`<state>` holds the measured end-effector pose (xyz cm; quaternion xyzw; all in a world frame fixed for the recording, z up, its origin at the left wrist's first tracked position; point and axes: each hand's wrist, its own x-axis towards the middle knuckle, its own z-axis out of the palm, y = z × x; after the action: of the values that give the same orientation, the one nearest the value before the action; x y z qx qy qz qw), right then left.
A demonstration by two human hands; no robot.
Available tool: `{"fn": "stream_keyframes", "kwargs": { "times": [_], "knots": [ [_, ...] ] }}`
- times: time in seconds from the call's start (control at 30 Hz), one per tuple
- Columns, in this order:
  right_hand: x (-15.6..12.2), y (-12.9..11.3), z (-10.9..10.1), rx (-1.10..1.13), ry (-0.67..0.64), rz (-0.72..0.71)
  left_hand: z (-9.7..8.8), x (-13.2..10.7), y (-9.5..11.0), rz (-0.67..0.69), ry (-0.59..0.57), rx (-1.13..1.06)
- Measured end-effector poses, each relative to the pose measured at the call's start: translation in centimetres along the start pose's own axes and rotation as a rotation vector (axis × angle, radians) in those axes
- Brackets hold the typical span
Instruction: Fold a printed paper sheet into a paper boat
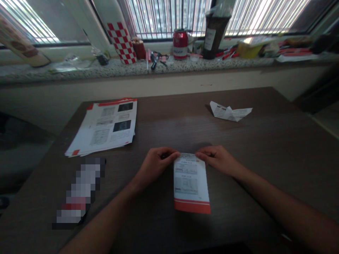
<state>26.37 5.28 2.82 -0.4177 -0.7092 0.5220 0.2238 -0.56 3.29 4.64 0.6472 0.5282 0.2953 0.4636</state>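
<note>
A printed sheet of paper [191,181], narrow and seemingly folded, with a red band along its near edge, is between my hands over the dark table. My left hand [160,160] pinches its far left corner between thumb and fingers. At the far right corner, my right hand [217,158] pinches it the same way. Beyond my right hand sits a folded paper boat [231,112] with print on its sides. To the far left lies a stack of printed sheets [106,127] with red corners.
A pixelated phone-like object [81,192] rests on the table [169,123] left of my left forearm. Along the granite windowsill [97,72] stand a checkered container [122,44], a red can [180,44], a dark plastic-topped cup [214,35] and a yellow box [249,49].
</note>
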Motion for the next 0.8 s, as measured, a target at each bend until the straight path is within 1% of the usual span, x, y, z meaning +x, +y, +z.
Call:
{"fn": "stream_keyframes", "kwargs": {
  "times": [0.13,0.3,0.43,0.53,0.7,0.8],
  "knots": [
    [-0.1,-0.4,-0.2,-0.080,0.056,-0.040,0.1,-0.1,0.1,-0.039,0.030,-0.017],
    [-0.2,-0.7,0.0,-0.128,0.107,-0.058,0.6,-0.3,0.2,-0.073,0.041,-0.116],
    [-0.3,-0.8,0.4,-0.124,0.080,-0.073,1.0,-0.4,0.4,-0.075,0.023,-0.152],
    [-0.4,-0.8,0.7,-0.122,0.062,-0.070,1.2,-0.4,0.3,-0.062,0.002,-0.080],
    [-0.3,-0.6,1.1,-0.075,0.058,-0.019,1.3,-0.4,0.3,-0.010,-0.002,0.001],
    [-0.3,-0.7,1.2,-0.017,-0.012,-0.006,1.3,-0.4,0.3,0.004,-0.014,0.009]
  ]
}}
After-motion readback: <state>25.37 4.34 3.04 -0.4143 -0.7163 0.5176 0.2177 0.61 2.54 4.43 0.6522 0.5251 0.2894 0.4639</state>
